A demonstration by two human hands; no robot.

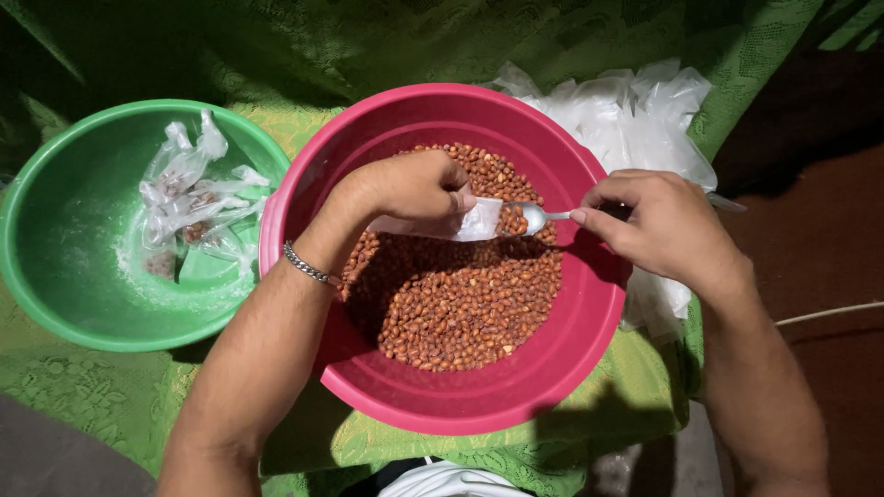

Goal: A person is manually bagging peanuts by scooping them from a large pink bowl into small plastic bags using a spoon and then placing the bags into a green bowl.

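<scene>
Head view shows my left hand pinching a small clear bag open over the pink bowl of peanuts, while my right hand, at three o'clock, grips a loaded spoon that likely needs tipping in.

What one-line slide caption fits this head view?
Left hand holds a small clear plastic bag over a pink plastic basin of brown peanuts; right hand tips a metal spoon into it.

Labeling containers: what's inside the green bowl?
The green bowl holds several small clear bags, knotted, with brown contents showing in some, plus a whitish dusting on the bottom. Whatever lies beneath the bags is covered, so it cannot be seen.
</scene>
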